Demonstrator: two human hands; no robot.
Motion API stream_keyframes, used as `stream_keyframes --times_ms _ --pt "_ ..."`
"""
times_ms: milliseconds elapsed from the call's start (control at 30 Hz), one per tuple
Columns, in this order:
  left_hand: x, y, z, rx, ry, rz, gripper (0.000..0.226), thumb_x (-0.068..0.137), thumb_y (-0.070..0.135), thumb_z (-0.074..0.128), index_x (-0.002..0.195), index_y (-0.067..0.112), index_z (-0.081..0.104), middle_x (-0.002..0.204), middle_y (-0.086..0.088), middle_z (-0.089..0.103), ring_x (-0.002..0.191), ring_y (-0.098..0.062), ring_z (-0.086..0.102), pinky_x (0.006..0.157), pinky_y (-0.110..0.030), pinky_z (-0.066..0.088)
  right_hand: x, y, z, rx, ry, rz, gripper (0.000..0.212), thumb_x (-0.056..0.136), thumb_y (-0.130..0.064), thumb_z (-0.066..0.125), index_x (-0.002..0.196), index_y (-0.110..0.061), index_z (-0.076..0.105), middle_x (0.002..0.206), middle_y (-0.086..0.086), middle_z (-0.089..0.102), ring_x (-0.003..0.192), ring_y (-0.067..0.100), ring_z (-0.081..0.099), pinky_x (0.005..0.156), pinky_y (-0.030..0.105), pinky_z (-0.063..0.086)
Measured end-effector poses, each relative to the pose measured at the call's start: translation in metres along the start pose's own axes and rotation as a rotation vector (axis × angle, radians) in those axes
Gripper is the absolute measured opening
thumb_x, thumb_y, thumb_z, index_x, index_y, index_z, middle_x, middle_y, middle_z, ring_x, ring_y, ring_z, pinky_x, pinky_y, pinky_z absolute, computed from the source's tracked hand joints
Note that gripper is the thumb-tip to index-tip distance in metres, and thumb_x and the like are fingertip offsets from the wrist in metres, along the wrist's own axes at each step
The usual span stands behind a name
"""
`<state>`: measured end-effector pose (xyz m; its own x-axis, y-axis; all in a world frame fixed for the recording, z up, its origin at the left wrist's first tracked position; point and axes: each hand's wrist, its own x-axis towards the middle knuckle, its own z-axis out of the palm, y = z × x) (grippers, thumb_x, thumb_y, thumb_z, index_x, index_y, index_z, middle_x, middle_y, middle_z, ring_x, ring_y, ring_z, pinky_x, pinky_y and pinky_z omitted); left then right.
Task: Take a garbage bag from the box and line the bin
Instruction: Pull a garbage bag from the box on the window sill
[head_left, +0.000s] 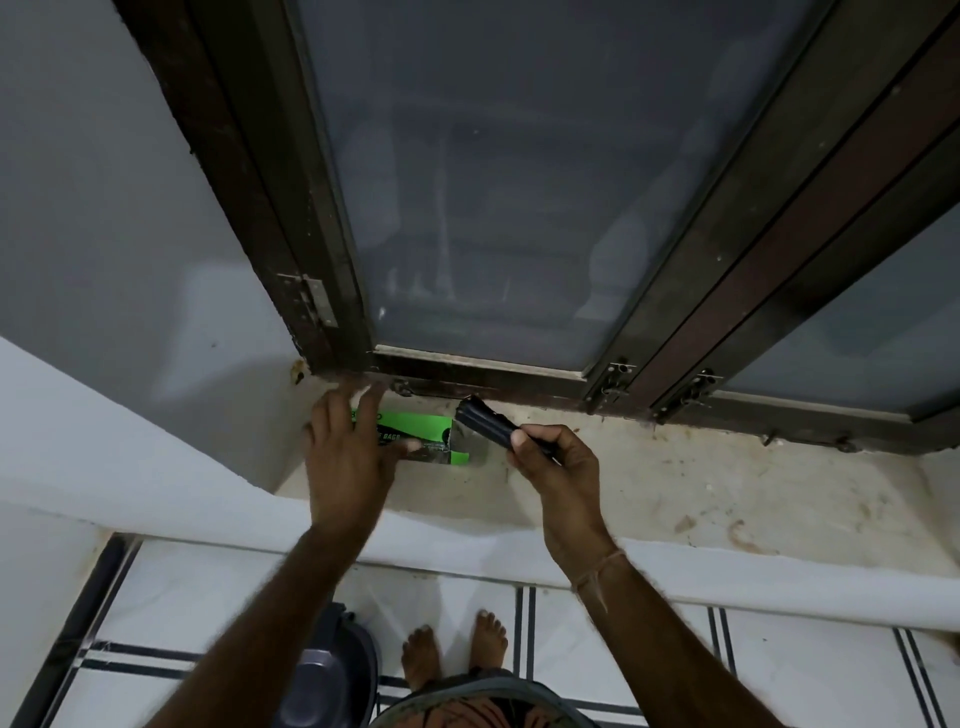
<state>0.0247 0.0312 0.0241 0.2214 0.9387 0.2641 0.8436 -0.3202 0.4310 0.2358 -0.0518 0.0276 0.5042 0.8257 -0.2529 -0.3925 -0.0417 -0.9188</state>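
A green and black garbage bag box (423, 435) lies flat on the stone window sill (675, 483), close to the window frame. My left hand (347, 449) rests flat on the box's left half, fingers spread. My right hand (556, 460) is closed on a rolled black garbage bag (485, 423), whose free end sticks up just right of the box's open end. A dark grey bin (332, 670) stands on the floor below the sill, partly hidden by my left forearm.
A dark wooden window frame (488, 371) with frosted panes and metal latches (613, 382) rises right behind the box. A grey wall closes the left side. White floor tiles with dark stripes (524, 623) lie below, with my bare feet beside the bin.
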Motion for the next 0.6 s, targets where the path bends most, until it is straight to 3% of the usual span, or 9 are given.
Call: stream_keyframes --times_ms 33,100,167,200,267,367,433,500,600 --pt "-0.005 0.017 -0.002 -0.148 0.029 -0.023 0.058 0.088 0.041 0.071 0.138 0.016 0.054 0.137 -0.014 0.055 0.125 -0.032 0.052 0.098 -0.051 0.049 -0.004 -0.002 0.006 0.015 -0.016 0.008 0.010 0.089 0.003 0.071 0.098 -0.001 0.069 0.099 0.012 0.071 0.099 0.027 0.067 0.089 0.037 0.059" --pt "-0.010 0.055 -0.005 -0.672 -0.068 -0.266 0.039 0.098 0.047 0.059 0.128 0.022 0.056 0.126 -0.004 0.064 0.114 -0.022 0.063 0.094 -0.048 0.056 -0.009 -0.003 0.019 0.027 -0.047 0.026 0.009 0.089 0.000 0.072 0.097 -0.003 0.068 0.101 0.013 0.071 0.099 0.026 0.068 0.086 0.034 0.059" --pt "-0.008 0.078 -0.007 -1.079 -0.155 -0.513 0.033 0.099 0.048 0.057 0.119 0.021 0.062 0.116 -0.004 0.071 0.110 -0.023 0.068 0.093 -0.047 0.059 -0.015 -0.005 0.029 0.030 -0.075 0.043 0.015 0.090 -0.004 0.072 0.100 0.004 0.065 0.102 0.018 0.071 0.101 0.027 0.069 0.086 0.034 0.059" --pt "-0.005 0.083 -0.007 -1.164 -0.156 -0.548 0.031 0.100 0.043 0.058 0.116 0.017 0.065 0.113 -0.008 0.072 0.109 -0.027 0.069 0.092 -0.047 0.059 -0.016 -0.007 0.033 0.031 -0.090 0.053 0.021 0.090 -0.006 0.072 0.103 0.008 0.062 0.104 0.022 0.071 0.102 0.029 0.069 0.087 0.037 0.060" --pt "-0.002 0.087 -0.010 -1.256 -0.162 -0.531 0.027 0.101 0.031 0.059 0.113 0.009 0.068 0.109 -0.016 0.073 0.107 -0.034 0.070 0.091 -0.046 0.060 -0.019 -0.013 0.037 -0.019 -0.108 0.077 0.026 0.092 -0.011 0.072 0.109 0.006 0.063 0.109 0.024 0.072 0.101 0.027 0.070 0.086 0.039 0.060" --pt "-0.003 0.084 -0.015 -1.293 -0.232 -0.494 0.024 0.100 0.023 0.060 0.118 0.011 0.071 0.113 -0.012 0.075 0.108 -0.028 0.071 0.089 -0.039 0.060 -0.021 -0.019 0.040 -0.159 -0.106 0.079 0.023 0.093 -0.024 0.072 0.109 -0.007 0.070 0.106 0.014 0.075 0.099 0.022 0.071 0.072 0.028 0.055" --pt "-0.004 0.078 -0.015 -1.276 -0.281 -0.446 0.028 0.100 0.020 0.060 0.125 0.013 0.069 0.119 -0.008 0.074 0.112 -0.024 0.070 0.090 -0.037 0.060 -0.021 -0.021 0.041 -0.184 -0.090 0.049 0.024 0.093 -0.024 0.072 0.103 -0.002 0.072 0.100 0.018 0.074 0.090 0.017 0.069 0.068 0.022 0.053" --pt "-0.008 0.074 -0.010 -1.273 -0.307 -0.411 0.031 0.101 0.016 0.059 0.131 0.012 0.066 0.125 -0.007 0.072 0.116 -0.023 0.069 0.093 -0.039 0.059 -0.022 -0.022 0.042 -0.169 -0.094 0.024 0.027 0.094 -0.019 0.071 0.096 0.008 0.068 0.094 0.029 0.068 0.082 0.018 0.066 0.070 0.025 0.055" --pt "-0.017 0.082 -0.006 -1.364 -0.307 -0.539 0.034 0.101 0.025 0.057 0.131 0.011 0.062 0.127 -0.008 0.071 0.119 -0.025 0.067 0.096 -0.043 0.058 -0.023 -0.021 0.047 -0.146 -0.061 0.050 0.035 0.094 -0.017 0.071 0.090 0.016 0.061 0.081 0.027 0.061 0.077 0.022 0.062 0.067 0.030 0.054"
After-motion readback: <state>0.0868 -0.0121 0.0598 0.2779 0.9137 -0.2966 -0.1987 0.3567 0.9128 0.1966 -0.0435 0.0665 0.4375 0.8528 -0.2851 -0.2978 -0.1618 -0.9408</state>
